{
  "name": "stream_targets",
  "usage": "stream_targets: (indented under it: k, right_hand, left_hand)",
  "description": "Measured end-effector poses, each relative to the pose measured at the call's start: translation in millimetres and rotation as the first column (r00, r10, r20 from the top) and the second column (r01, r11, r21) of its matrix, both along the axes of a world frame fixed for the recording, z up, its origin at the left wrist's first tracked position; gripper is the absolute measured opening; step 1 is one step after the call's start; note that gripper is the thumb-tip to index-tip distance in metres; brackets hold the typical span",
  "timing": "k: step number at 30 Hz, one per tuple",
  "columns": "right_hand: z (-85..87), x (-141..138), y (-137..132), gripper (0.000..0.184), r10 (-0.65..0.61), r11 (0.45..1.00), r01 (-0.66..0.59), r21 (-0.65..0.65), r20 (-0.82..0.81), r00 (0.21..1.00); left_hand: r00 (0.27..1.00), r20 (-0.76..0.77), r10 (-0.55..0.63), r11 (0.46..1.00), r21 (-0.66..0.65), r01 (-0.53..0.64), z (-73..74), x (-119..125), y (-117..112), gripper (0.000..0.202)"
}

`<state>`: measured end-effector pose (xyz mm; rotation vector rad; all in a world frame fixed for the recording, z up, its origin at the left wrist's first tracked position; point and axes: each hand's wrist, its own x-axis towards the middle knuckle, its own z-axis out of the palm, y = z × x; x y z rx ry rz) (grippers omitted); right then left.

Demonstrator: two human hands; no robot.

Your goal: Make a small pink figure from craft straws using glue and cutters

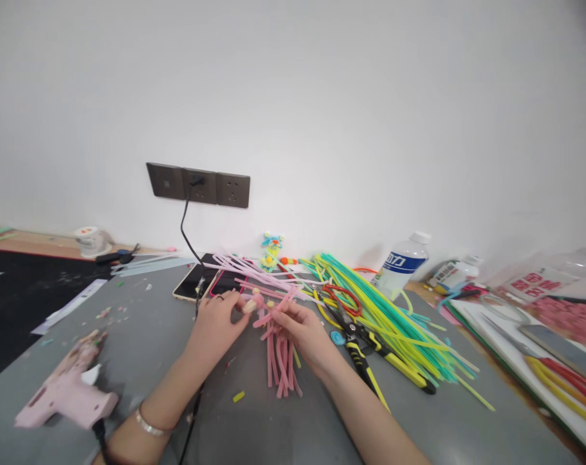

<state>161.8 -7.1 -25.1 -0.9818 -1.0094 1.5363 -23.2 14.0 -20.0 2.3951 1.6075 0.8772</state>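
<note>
Small pink craft piece (259, 299), one, apparently of pipe cleaner: raised over the worktop (254, 429), at the fingertips of the left hand (219, 321), whose thumb and fingers are pinched on it; finer detail too small to tell. Pink pipe cleaner length (287, 298), one, slanting: pinched between thumb and forefinger of the right hand (297, 329), just beside the craft piece; whether the two touch cannot be told. Handling, by judgement: both very light, soft and fuzzy outside, probably with a bendable wire core; little slip expected, but pile easily crushed and joins perhaps weak; best taken by fingertip pinch, the piece at its thickest part, the length close to its working end. Cut pink pipe cleaners (279, 365), a bunch, beneath and beside the right hand. Pale pink pipe cleaners (254, 270), loose, behind the hands. Yellow and green pipe cleaners (394, 316), a large sheaf, to the right. Pliers (355, 329), black and yellow handles, lying against the sheaf. Red-handled scissors (352, 298), near the pliers. Pink glue gun (65, 395), on its side, left. Phone (189, 281), dark screen, beyond the left hand.
</note>
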Motion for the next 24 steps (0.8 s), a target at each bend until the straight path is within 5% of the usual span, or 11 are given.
stream_targets:
  k: [9,24]
  right_hand:
    - [7.1,-8,-6,0.027,-0.029,0.997,0.029,0.076,0.004,1.0]
    - [10.6,7,-4,0.03,-0.216,0.936,0.191,0.296,0.055,0.975]
  left_hand:
    - [0.965,0.232,-0.127,0.914,0.404,0.023,2.0,8,-7,0.008]
    - [0.952,0.237,-0.195,0.875,0.48,0.06,6.5,9,-12,0.01]
